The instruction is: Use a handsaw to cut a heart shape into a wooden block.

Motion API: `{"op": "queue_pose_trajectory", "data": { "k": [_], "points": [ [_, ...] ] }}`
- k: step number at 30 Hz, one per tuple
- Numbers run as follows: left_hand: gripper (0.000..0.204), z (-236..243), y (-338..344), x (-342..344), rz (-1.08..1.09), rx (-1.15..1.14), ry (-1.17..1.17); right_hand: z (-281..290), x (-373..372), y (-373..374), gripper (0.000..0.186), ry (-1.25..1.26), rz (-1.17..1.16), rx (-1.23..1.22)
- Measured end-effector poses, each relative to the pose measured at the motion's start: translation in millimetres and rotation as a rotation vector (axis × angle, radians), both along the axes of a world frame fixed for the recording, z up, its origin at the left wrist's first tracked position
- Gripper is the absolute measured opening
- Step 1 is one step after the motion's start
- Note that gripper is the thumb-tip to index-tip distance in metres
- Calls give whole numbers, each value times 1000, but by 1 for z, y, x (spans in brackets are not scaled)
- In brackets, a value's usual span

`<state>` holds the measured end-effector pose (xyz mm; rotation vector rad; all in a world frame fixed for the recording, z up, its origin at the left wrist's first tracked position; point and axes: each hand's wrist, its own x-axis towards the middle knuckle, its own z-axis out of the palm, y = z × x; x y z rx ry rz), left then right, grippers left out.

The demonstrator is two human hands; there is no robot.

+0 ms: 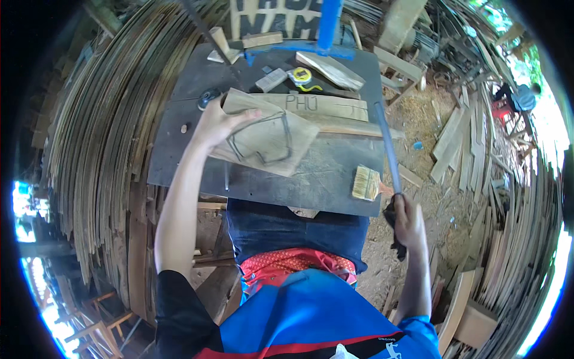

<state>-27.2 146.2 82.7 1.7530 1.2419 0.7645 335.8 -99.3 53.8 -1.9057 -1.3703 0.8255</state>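
Observation:
A flat, angular wooden board (pixel 302 143) with a dark drawn outline tilts above the dark tabletop (pixel 179 152). My left hand (pixel 218 122) grips its left edge, the thumb lying over its face. Off the table's right side, my right hand (pixel 408 222) is closed around a long, narrow blue-grey bar (pixel 388 146) that points away from me. Something dark and ragged (pixel 398 242) hangs by that hand; what it is I cannot tell. Nearest to the right hand on the table is a wide paintbrush (pixel 362 182) with pale bristles.
Behind the board lie a lettered plank (pixel 353 109), a yellow tape measure (pixel 301 76), a grey block (pixel 272 79) and a rough wood piece (pixel 332 69). A blue post (pixel 329 27) rises at the far edge. Stacked planks (pixel 95 161) flank the left side; a seated person (pixel 523 99) is far right.

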Motion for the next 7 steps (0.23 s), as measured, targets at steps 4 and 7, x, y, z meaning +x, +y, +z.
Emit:
{"op": "queue_pose_trajectory", "data": {
  "k": [4,7],
  "points": [
    [58,-24,-39,0,177,-298,-348,-18,-43,10,32,72,30,-7],
    [59,-44,-63,3,292,-355,-508,-27,-60,23,31,174,50,-101]
  ]
}}
